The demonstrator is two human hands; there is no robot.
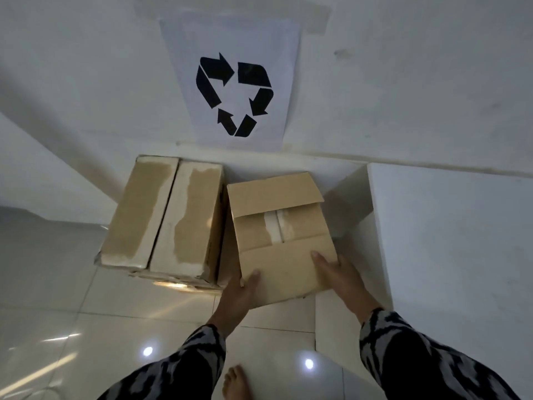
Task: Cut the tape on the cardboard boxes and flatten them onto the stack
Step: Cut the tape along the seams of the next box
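Flattened cardboard box [281, 235] is held over the floor, right of the larger box [163, 217], below the recycling sign [235, 93]. Its near left corner is gripped by the left hand [239, 295], thumb on top; the right hand [339, 274] is laid on the near right edge, fingers straight. Judged step: laying it flat. Both near corners are best kept level, and the far flap pressed down.

Single head-worn view, steeply down and forward onto floor tiles [86, 284] near a wall [403, 82].
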